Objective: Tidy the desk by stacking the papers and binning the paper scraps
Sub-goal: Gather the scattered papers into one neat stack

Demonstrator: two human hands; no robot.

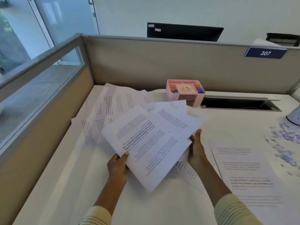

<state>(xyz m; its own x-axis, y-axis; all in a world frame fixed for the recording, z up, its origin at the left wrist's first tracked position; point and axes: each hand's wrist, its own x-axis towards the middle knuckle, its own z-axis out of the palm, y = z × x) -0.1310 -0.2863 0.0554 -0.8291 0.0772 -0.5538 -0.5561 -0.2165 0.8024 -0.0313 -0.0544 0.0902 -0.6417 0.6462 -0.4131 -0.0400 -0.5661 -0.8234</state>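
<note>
1. Papers are what we have in hand: our left hand point(117, 166) has its fingers point(125, 154) curled on the lower left corner of a loose fan of printed sheets point(151, 143), thumb on top, so it pinches the bundle.
2. Our right hand point(196, 151) sits at the fan's right edge with straight fingers pressed flat against the sheet sides; we judge it is squaring or steadying them, not gripping.
3. The fan is raised above the surface point(162, 207), its sheets skewed and not yet aligned, so we judge the stacking begun but far from finished.
4. Beyond the fan, more scattered sheets point(107, 108) lie overlapping in the far left corner of the surface, not gathered yet.
5. Just right of our right arm, further printed pages point(243, 169) lie flat, and another sheet pokes out beneath the fan; these too await collecting.
6. At the far right, paper scraps point(284, 140) are strewn in a bluish-white patch, so the binning does not look started. We see no bin from here.
7. A pink desk organiser point(185, 91) stands at the back by the partition, apart from the loose sheets.
8. We judge roughly a few sheets gathered, most of the work left.
</note>
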